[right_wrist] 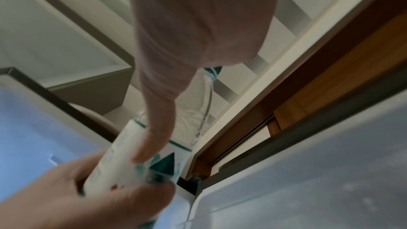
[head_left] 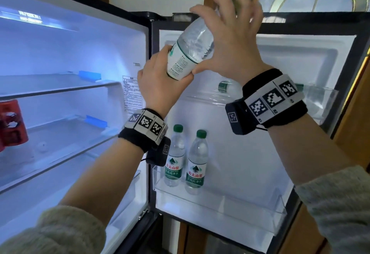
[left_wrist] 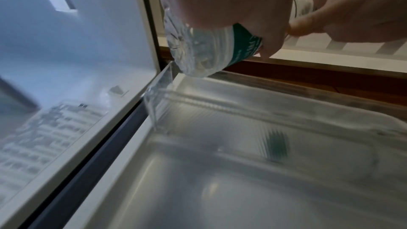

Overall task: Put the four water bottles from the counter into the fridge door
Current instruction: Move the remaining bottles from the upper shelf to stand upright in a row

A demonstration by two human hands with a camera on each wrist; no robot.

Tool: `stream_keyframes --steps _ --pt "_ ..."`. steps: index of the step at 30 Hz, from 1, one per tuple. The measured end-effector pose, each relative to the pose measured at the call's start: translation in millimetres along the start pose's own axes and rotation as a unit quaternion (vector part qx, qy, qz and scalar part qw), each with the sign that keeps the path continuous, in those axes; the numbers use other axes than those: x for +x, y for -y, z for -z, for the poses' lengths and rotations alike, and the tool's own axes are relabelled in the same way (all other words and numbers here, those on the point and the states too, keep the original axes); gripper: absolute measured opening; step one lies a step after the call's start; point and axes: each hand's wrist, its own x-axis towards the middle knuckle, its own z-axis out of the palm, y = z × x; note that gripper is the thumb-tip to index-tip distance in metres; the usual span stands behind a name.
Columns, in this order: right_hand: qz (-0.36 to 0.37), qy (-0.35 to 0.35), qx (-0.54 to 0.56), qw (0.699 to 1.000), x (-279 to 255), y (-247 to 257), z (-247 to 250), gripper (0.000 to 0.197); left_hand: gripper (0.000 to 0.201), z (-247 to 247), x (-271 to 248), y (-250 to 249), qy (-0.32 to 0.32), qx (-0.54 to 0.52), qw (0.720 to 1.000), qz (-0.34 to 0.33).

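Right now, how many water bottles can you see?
4: one held in both hands, two standing in the lower door bin, one partly hidden in the upper bin.

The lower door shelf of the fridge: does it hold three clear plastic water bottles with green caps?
No, the lower door shelf holds only two clear green-capped water bottles, standing upright side by side.

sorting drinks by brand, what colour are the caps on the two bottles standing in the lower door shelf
Green: both standing bottles have green caps, clearest in the head view.
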Motion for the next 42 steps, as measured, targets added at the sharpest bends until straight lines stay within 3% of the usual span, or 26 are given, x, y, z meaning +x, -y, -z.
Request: stream_keyframes --steps 2,4,6,10,13,18,22,26,32,37,42 --pt "0.028 0.009 0.150 0.988 -5 6 -1 0.098 0.060 -1 -17 6 0.004 -0.048 0.998 0.039" --pt "0.041 -0.021 0.308 0.950 -10 11 -6 0.093 0.055 -1 -38 13 0.020 -0.113 0.990 0.081" --pt "0.014 -0.020 0.401 0.916 -17 15 -10 0.085 0.049 1 -62 21 0.063 -0.178 0.975 0.113" --pt "-0.074 0.104 0.500 0.857 -40 22 -23 0.051 0.036 4 -107 27 0.196 -0.281 0.923 0.172" --pt "-0.141 0.122 0.520 0.834 -66 26 -40 0.037 0.032 -1 -137 30 0.278 -0.301 0.889 0.205" --pt "-0.236 0.094 0.461 0.850 -107 19 -62 0.013 0.038 -24 -169 34 0.392 -0.321 0.830 0.233" --pt "-0.254 0.060 0.406 0.876 -127 8 -65 0.012 0.046 -47 -177 26 0.452 -0.292 0.817 0.206" --pt "-0.214 0.040 0.340 0.915 -144 0 -66 0.008 0.058 -67 -181 21 0.489 -0.243 0.819 0.175" --pt "-0.188 -0.020 0.255 0.948 -185 -5 -74 0.009 0.035 -83 -194 13 0.521 -0.139 0.832 0.131" --pt "-0.261 -0.037 0.242 0.934 -217 -6 -91 0.008 0.048 -95 -216 18 0.497 -0.090 0.849 0.155" --pt "-0.294 0.005 0.250 0.922 -224 -7 -109 0.008 0.057 -96 -225 22 0.487 -0.064 0.856 0.162"
